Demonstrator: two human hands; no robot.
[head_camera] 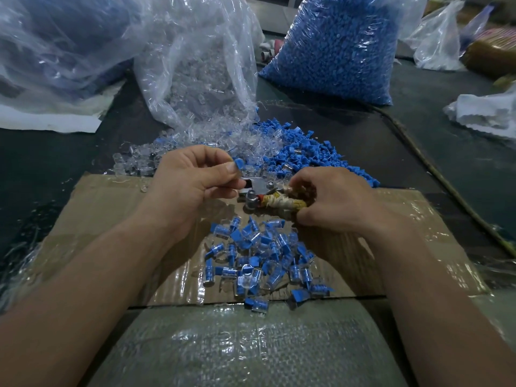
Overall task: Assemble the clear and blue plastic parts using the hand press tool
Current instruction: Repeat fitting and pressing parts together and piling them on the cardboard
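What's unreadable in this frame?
Head view only:
- blue part: lower half is hidden by the pinching fingers of the left hand, so any clear piece on it is unseen.
- press tool: pressing end is partly behind the left hand; handle is covered by the right hand.
- top-left bag: contents blurred by crumpled plastic.
- brown package: cut off by the right edge.

Blue part [239, 165] just above metal press tool [257, 187]; assembled pile [259, 255] nearer.

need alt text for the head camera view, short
A person's left hand pinches a blue part at a hand press tool whose wrapped handle the right hand grips. Assembled clear-and-blue pieces lie piled on cardboard in front; a bag of clear parts and a bag of blue parts sit behind.
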